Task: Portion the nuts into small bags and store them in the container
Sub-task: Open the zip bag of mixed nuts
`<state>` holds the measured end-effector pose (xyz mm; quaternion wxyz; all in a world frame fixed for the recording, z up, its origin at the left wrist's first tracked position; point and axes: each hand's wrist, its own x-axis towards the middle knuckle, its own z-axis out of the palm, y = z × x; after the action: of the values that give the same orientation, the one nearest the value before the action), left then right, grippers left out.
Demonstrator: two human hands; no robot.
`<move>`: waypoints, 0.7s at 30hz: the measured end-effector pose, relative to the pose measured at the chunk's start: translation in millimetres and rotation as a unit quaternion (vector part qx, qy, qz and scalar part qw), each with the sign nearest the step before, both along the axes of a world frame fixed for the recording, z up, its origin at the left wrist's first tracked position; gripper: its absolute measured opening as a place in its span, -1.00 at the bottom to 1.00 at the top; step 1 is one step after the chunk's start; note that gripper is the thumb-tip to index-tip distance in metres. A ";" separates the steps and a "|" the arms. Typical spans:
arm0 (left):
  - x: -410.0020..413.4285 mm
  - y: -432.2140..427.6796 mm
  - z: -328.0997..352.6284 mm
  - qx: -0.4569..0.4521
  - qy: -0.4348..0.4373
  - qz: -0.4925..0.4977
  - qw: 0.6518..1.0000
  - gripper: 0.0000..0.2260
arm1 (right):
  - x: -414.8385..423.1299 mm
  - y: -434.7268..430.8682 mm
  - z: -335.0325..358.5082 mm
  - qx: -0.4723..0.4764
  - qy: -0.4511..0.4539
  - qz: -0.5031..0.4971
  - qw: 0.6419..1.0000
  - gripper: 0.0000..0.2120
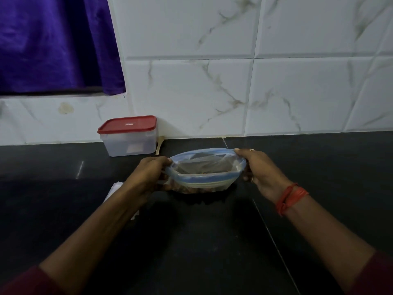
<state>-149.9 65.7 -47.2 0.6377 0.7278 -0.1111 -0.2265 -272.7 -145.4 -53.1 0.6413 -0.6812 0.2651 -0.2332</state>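
Left grip (148, 170) and right grip (262, 169) are each closed on one end of the mouth of the zip bag (204, 180). The blue rim is pinched between thumb and fingers, so the mouth is held stretched into a wide oval between them. Nothing else is held. The nuts (190, 190) are seen as a brown heap in the bottom of the bag, just below the line between the two grips. There the bag appears to rest on the dark desk (212, 241).

The container (129, 144) stands beyond and outward of the left grip, well apart from it and close to the tiled wall (191, 92). Its red lid (127, 125) is shut. A pale flat thing (116, 188) lies under the left forearm; whether it is the small bags cannot be told.

Portioning is judged to be at its start, with the supply bag merely opened. Several faults could follow. If one pinch were let go, the mouth would collapse and the bag could slump sideways. If the bag were tipped toward the near edge, nuts could be spilled and lost to sight on the dark surface. If the rim were pulled too hard, the thin film could be torn at the zip. Storing would also be blocked while the lid is left shut.
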 end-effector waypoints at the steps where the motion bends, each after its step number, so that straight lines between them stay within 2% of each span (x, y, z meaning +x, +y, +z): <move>1: 0.7 0.6 0.3 -0.016 0.029 0.000 0.999 -0.87 | 0.6 -1.1 -0.4 0.037 0.000 0.004 0.999 -0.79; 5: 2.4 5.4 1.1 -0.136 0.158 -0.018 0.978 -0.81 | 1.6 -1.8 -2.9 0.181 -0.039 0.035 0.982 -0.78; 8: 4.0 8.6 1.0 -0.168 0.166 -0.032 0.971 -0.85 | 0.4 -2.9 -2.4 0.215 -0.059 0.065 0.973 -0.80; 13: 9.8 12.3 0.1 -0.120 0.105 -0.047 0.986 -0.83 | -5.1 -5.0 3.1 0.182 -0.051 0.151 0.970 -0.88; 16: 11.1 14.6 0.7 -0.092 0.088 -0.033 0.991 -0.85 | -7.4 -7.1 4.6 0.138 -0.039 0.151 0.978 -0.83; 21: 13.3 21.2 3.1 -0.051 0.128 -0.045 0.989 -0.59 | -11.0 -12.5 4.7 0.072 -0.004 0.111 0.991 -0.94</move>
<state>-136.5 86.9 -44.1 0.6718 0.6538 -0.0730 -0.3405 -283.6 -157.9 -48.4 0.7117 -0.6575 0.2013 -0.1441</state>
